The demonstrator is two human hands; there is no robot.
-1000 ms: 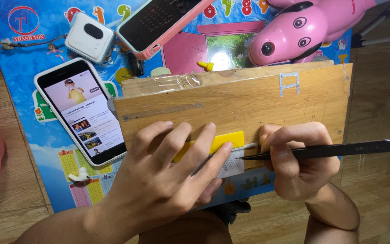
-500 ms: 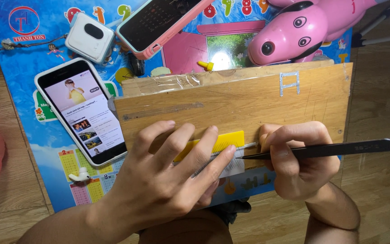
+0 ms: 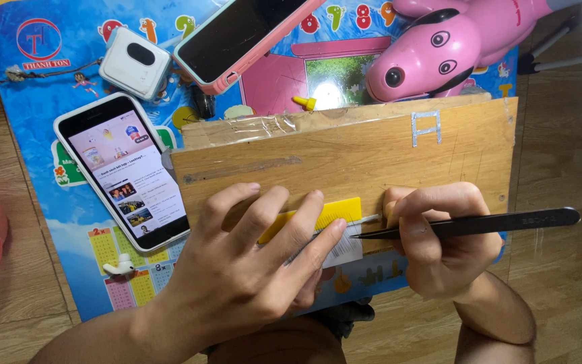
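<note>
A person's left hand [image 3: 250, 269] lies spread, fingers flat, over a yellow strip [image 3: 335, 211] on a wooden board [image 3: 372, 155], pinning it rather than gripping it, while the right hand [image 3: 439, 243] is closed around black tweezers [image 3: 466, 224]. The tweezers lie nearly level, their long axis running from the handle end at far right to the tips at left, which point at a small white label [image 3: 345, 248] at the board's near edge, just below the strip's right end. The strip itself slants, low on the left under the fingers and rising to its free end on the right, so the tweezer tips sit just beside and under that free end. The right hand is the nearer one to the label; the left index fingertip touches the label's left side. Whether the tips are pinched on anything cannot be told, since they meet the label where the two hands close in. Most of the strip's left half is hidden beneath the fingers, and the label's lower part is partly covered by the left hand. Behind the board sit a lit phone [image 3: 126, 172], a second phone in a pink case [image 3: 244, 34], a small white device [image 3: 135, 62], a pink toy dog [image 3: 453, 47] and a white earbud [image 3: 121, 267], all on a blue mat [image 3: 28, 121]; a pink container at far left is cut off.
</note>
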